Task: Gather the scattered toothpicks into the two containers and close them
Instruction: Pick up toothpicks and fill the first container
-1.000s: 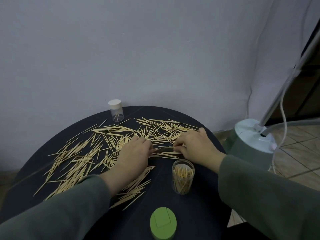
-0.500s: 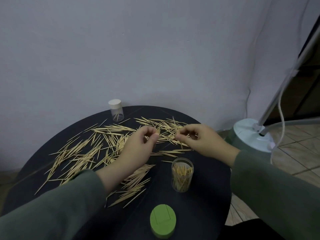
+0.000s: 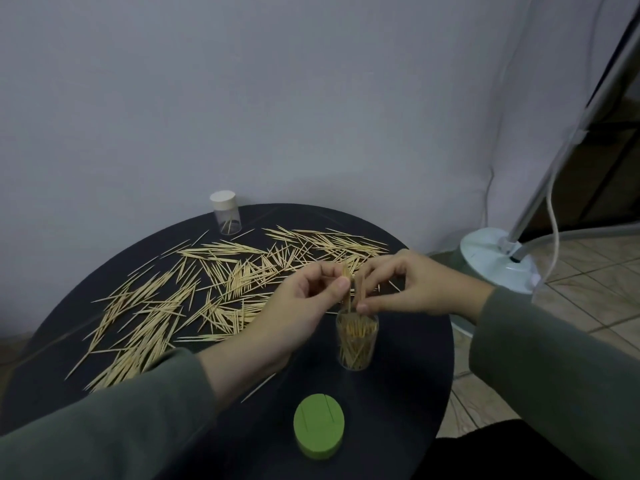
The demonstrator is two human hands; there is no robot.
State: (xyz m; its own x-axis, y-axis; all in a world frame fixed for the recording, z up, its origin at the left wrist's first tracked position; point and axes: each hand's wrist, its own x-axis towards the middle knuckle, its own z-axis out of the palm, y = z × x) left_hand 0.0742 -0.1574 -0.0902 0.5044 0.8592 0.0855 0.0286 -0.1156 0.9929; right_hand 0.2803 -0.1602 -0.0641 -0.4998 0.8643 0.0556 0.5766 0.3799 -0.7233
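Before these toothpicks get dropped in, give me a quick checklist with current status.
1. Left hand pinches toothpicks: ok.
2. Right hand pinches toothpicks: ok.
3. Bundle sits over the open jar: ok.
4. Open jar upright on the table: ok.
5. Room left in the open jar: cannot tell.
6. Green lid within reach, off the jar: ok.

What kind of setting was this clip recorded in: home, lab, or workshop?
Probably a room in a home: a small round black table pushed against a plain pale wall, a tiled floor, and a pale floor-standing appliance base with a slanted metal pole beside it.
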